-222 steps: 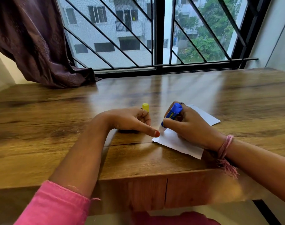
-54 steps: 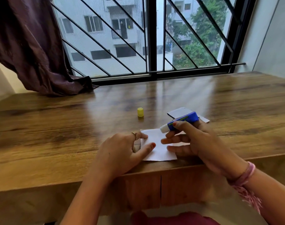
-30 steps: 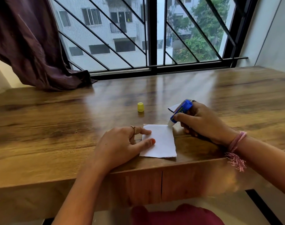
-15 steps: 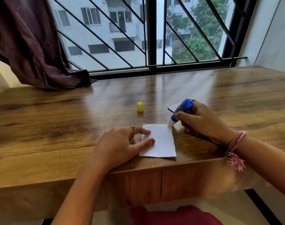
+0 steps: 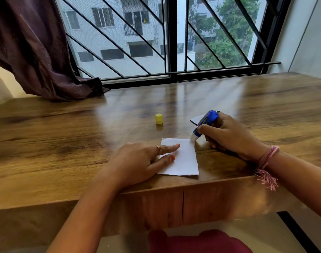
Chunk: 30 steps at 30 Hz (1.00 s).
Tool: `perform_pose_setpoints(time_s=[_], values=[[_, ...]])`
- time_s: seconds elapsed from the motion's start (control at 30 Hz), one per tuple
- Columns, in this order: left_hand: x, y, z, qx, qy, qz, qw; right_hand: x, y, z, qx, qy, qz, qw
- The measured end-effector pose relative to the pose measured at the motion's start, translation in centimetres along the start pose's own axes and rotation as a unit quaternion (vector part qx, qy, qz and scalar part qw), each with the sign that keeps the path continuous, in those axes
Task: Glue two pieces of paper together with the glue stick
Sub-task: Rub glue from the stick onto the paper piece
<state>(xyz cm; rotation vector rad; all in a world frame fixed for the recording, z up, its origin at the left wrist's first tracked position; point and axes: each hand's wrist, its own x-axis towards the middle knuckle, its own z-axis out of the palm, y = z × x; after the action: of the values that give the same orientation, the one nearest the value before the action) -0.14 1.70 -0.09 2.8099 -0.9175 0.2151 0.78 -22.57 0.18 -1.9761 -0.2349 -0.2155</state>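
Note:
A white paper piece [image 5: 185, 158] lies flat near the front edge of the wooden table [image 5: 64, 143]. My left hand [image 5: 141, 161] rests on its left side, fingers spread and pressing it down. My right hand [image 5: 227, 136] grips the blue glue stick [image 5: 205, 123], tilted, with its white tip touching the paper's top right corner. A second paper piece [image 5: 197, 119] shows only a corner behind the glue stick; my right hand hides the rest. The yellow cap [image 5: 159, 118] stands alone farther back.
A dark curtain [image 5: 37, 52] drapes onto the table's back left. A barred window [image 5: 170, 37] runs along the far edge. A wall [image 5: 309, 37] closes the right side. The table's front edge lies just below the paper.
Since a second ago both hands have stayed nearly where they were, with the glue tip at the paper's top right corner. Earlier, my right hand held the stick above the paper, then lowered it.

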Motion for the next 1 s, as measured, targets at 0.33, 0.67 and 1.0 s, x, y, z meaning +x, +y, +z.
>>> perform_pose_setpoints(time_s=[0.33,0.67,1.0], values=[[0.62,-0.30,-0.24,-0.009,-0.030,0.004,1.000,-0.18,0.35,-0.03,-0.014,-0.038,-0.039,0.998],[0.63,-0.25,-0.04,-0.012,-0.022,0.002,1.000,0.15,0.71,-0.10,-0.019,-0.032,-0.033,0.999],[0.48,-0.17,-0.04,-0.027,-0.010,-0.001,1.000,-0.04,0.22,-0.02,-0.040,-0.020,-0.039,0.998]])
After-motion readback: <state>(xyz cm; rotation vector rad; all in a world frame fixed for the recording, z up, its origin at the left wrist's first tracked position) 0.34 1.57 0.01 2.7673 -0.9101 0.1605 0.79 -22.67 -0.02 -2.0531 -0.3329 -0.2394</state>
